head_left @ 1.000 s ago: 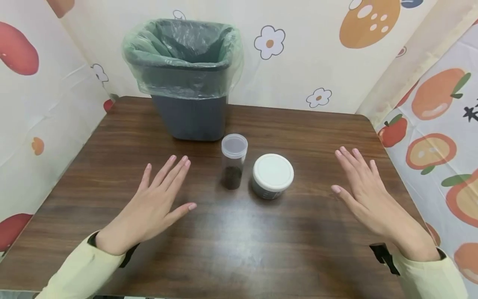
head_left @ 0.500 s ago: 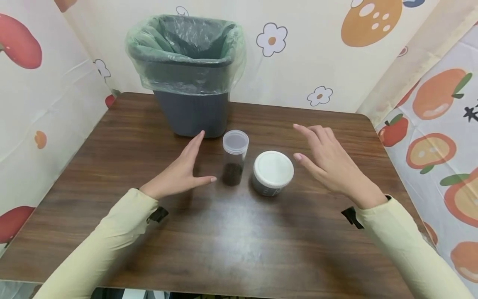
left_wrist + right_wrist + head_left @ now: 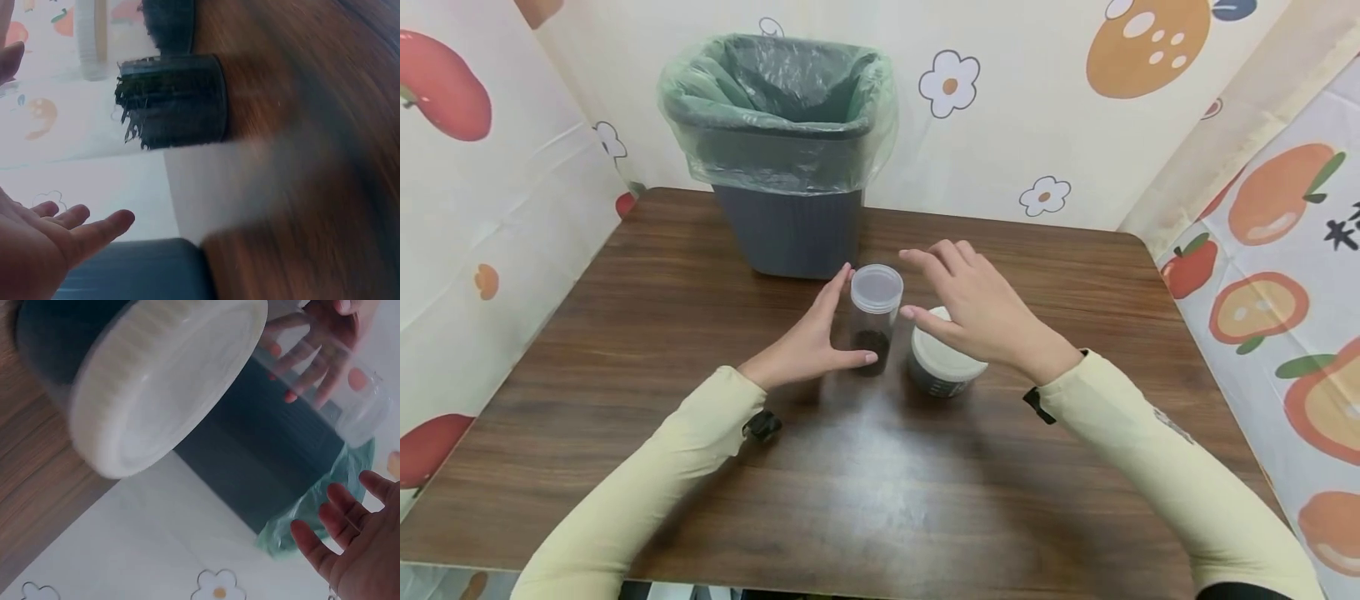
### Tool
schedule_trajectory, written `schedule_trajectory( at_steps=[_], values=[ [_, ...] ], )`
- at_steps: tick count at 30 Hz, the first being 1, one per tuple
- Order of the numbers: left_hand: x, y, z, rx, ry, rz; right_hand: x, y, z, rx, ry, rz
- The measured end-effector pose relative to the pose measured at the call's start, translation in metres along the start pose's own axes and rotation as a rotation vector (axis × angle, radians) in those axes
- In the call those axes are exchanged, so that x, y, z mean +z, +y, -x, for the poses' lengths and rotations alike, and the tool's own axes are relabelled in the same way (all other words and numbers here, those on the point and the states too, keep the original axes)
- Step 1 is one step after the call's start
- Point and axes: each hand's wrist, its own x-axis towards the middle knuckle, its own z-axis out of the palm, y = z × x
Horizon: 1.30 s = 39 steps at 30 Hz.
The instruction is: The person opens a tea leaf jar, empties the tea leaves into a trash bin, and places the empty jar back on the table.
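Jar (image 3: 876, 325) upright on table (image 3: 880, 508), near bin (image 3: 793, 237), just left of tub (image 3: 943, 367). Left grip (image 3: 808, 346) spread wide beside it, no clear contact, holding nothing. Right grip (image 3: 981, 304) up by tub, loose, nothing held either. Tips imo: wrap jar low with left, firm not crushing, base flat. Keep right high so tub doesn't get bumped. Cap (image 3: 877, 287): light touch, no tilting.

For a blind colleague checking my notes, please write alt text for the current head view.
A person's open left hand is beside a transparent, capped jar holding dark contents, and their open right hand partly hides a white-lidded tub. Both containers stand on a wood-grain table, a green-lined dark bin behind.
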Motion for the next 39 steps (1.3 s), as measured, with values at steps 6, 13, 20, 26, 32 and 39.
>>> schedule_trajectory(
  at_steps=[6, 13, 20, 26, 32, 39],
  values=[
    [0.008, -0.001, -0.009, 0.02, 0.017, 0.103, 0.009, -0.009, -0.016, -0.012, -0.012, 0.048],
    [0.018, -0.005, -0.014, 0.112, 0.0, 0.26, 0.016, -0.017, -0.028, -0.003, -0.027, 0.072],
    [0.022, 0.002, -0.014, 0.08, 0.031, 0.222, 0.019, -0.021, -0.036, -0.009, -0.002, 0.102],
    [0.024, 0.002, -0.018, 0.114, 0.015, 0.196, 0.017, -0.02, -0.036, 0.004, -0.031, 0.132],
    [0.014, 0.008, -0.015, 0.14, -0.014, 0.04, 0.011, -0.019, -0.027, 0.05, -0.089, 0.055],
    [0.002, 0.022, -0.009, 0.213, 0.011, -0.227, -0.002, -0.021, -0.016, 0.132, -0.149, -0.216]
  ],
)
